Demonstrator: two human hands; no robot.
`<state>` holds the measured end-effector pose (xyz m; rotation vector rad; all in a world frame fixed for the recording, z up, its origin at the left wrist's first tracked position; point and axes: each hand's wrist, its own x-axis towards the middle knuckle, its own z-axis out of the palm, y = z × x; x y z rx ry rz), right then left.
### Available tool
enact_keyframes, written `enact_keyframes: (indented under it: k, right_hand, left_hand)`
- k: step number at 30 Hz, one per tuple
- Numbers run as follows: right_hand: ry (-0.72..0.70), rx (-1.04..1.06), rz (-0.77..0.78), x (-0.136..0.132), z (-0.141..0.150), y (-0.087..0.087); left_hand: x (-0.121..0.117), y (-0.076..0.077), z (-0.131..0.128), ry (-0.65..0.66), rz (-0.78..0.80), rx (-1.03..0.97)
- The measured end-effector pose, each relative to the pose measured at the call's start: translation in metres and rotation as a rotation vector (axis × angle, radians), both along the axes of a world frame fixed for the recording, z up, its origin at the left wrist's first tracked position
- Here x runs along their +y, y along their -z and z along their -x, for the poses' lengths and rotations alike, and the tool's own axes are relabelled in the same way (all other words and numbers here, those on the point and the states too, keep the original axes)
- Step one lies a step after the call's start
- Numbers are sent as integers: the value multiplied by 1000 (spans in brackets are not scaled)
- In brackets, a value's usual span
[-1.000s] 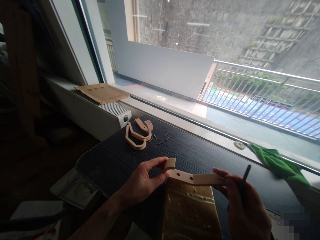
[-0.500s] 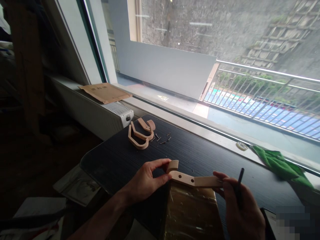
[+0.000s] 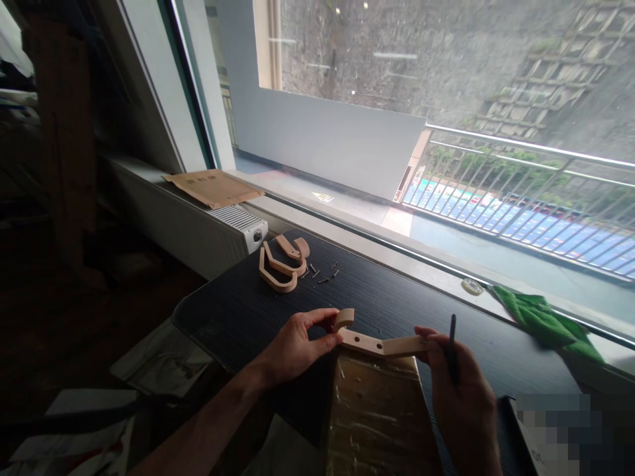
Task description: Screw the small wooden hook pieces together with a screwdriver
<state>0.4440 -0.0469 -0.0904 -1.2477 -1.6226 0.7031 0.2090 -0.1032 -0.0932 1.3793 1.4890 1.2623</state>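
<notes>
A pale wooden hook (image 3: 364, 340) with two dark holes in its flat bar spans my two hands, above the front of the table. My left hand (image 3: 300, 340) pinches it beside the curled end. At the straight end, the fingers of my right hand (image 3: 464, 387) grip the bar. A slim black pen-like stick (image 3: 452, 344) also stands up out of that hand; its lower part is hidden. Just under the hook is a brown block wrapped in shiny clear tape (image 3: 374, 416). Farther back lie several similar wooden hooks (image 3: 278, 284) and several small screws (image 3: 315, 272).
The dark table (image 3: 223, 297) meets a window sill. On the sill lie a green cloth (image 3: 546, 324) and a roll of clear tape (image 3: 472, 286). A brown envelope (image 3: 213, 187) rests on the radiator (image 3: 238, 225). Papers (image 3: 159, 363) are at lower left.
The view has shifted slightly. My right hand, with the hook's straight end and the black stick, appears a little farther left and higher; both hands keep their grip.
</notes>
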Motion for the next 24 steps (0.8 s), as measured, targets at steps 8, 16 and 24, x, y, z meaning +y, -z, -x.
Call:
enact_keyframes:
  k: [8,16,24]
  right_hand:
    - [-46,58,41,-2,-4,-5]
    - [-118,-15,-65,-2,-5,-3]
    - [-139,33,-51,-2,-6,-6]
  left_hand:
    - [0,-1,-3,10,-26,-17]
    - [-4,1,-4,12,-44,0]
    - [-7,-11,-6,11,-61,28]
